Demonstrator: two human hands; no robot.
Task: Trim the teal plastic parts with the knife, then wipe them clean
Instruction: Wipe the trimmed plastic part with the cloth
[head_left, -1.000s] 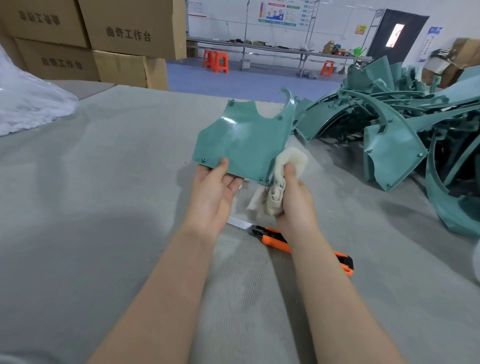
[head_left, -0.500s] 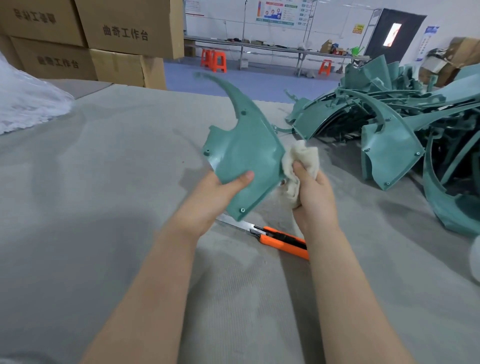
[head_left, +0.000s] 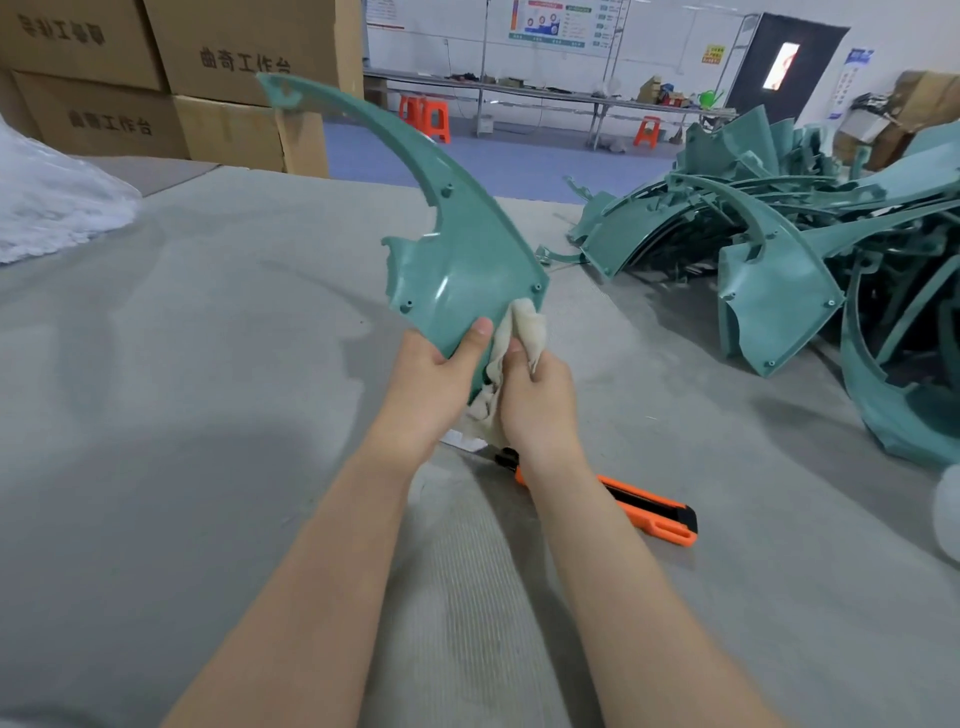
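At the far left a heap of white plastic wrap (head_left: 57, 208) lies on the grey felt table (head_left: 208, 415), with stacked cardboard boxes (head_left: 218, 73) behind it at the far edge. Near the middle, the left hand (head_left: 434, 387) grips the lower corner of a teal plastic part (head_left: 462, 260), thumb on its near face. The part is held up off the table, its long curved horn reaching far and left in front of the boxes. Just right of it, the right hand (head_left: 537, 410) is closed round a bunched off-white cloth (head_left: 524, 332), which presses on the part's lower right edge. The right forearm crosses over the orange knife (head_left: 647, 512) lying on the table and hides part of it; the blade tip shows below the hands. At the far right a pile of teal parts (head_left: 779, 270) rests on the table, well apart from the hands. Beyond the table, orange stools (head_left: 431, 117) stand by a long bench (head_left: 545, 93).
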